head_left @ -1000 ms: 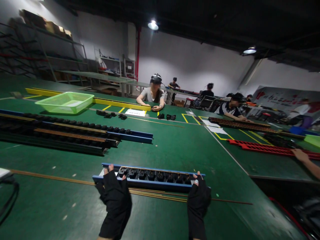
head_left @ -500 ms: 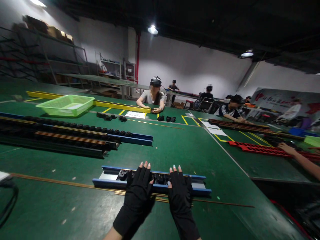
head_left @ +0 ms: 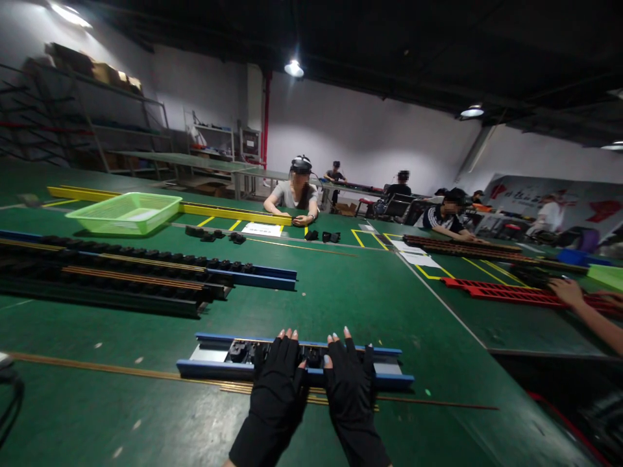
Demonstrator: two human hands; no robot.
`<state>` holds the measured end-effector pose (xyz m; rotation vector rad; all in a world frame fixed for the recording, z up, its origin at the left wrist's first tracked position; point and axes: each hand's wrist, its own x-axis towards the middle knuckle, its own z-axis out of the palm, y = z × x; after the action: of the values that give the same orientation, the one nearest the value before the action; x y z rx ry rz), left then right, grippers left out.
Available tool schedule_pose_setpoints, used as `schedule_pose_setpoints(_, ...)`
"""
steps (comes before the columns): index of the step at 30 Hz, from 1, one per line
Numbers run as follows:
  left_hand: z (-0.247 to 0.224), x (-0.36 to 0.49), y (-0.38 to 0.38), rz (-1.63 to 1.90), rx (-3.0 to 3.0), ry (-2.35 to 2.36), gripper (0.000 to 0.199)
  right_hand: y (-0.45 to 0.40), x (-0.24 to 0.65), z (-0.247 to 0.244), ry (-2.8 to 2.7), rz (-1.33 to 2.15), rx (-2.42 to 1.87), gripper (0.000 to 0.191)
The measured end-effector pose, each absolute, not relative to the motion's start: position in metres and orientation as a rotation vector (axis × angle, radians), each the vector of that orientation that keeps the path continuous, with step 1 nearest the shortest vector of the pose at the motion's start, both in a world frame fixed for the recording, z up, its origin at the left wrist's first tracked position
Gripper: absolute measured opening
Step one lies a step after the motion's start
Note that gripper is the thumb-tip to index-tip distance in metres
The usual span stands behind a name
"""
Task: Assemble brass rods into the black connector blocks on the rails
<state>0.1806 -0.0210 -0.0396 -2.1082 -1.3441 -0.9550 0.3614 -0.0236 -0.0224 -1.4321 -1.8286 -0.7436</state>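
So, the left hand [head_left: 275, 395], in a black fingerless glove, lies open and palm down, fingers spread across a blue-railed fixture [head_left: 209, 370]. The right hand [head_left: 350, 395], gloved the same, lies open just beside it, with no clear grip; cannot tell how much pressure either applies. The fixture sits on the near part of the table, square in front of the person, and the hands cover most of its row of black connector blocks [head_left: 238, 352]. Main risk, in my view: a sideways shove could shift the fixture or unseat a block. Thin brass rods [head_left: 146, 371] also lie just along its near rail, so a wrist or fixture edge could knock them out of line. Surface is a green work mat [head_left: 121, 324] with white specks. Going left to right: metal shelving [head_left: 117, 123] against the far wall, a lime-green plastic basket [head_left: 124, 213] on the far left, and long blue-railed fixtures [head_left: 257, 275] loaded with black parts. Further out, a seated co-worker [head_left: 292, 198] faces the person across the table. Right of that, a second co-worker [head_left: 445, 217] sits near a long rack of parts, and a third person's hand [head_left: 567, 292] reaches over a red rack [head_left: 506, 292]. A printed banner [head_left: 564, 211] hangs on the far right wall.
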Motion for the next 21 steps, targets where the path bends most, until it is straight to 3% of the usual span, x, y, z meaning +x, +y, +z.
schedule_pose_setpoints(10,-0.052,0.180,-0.014,-0.987,-2.035,-1.329,0.054,0.069,0.307,0.008,-1.859,-0.394,-1.652,0.049)
schedule_pose_setpoints(16,-0.051,0.181,-0.019,-0.911,-2.030,-1.325,0.046,0.074,0.302,0.003,-2.075,-0.179,-1.841,0.051)
schedule_pose_setpoints(21,-0.018,0.174,-0.013,-0.763,-2.219,-1.464,0.039,0.074,0.304,0.000,-2.139,-0.064,-1.924,0.049)
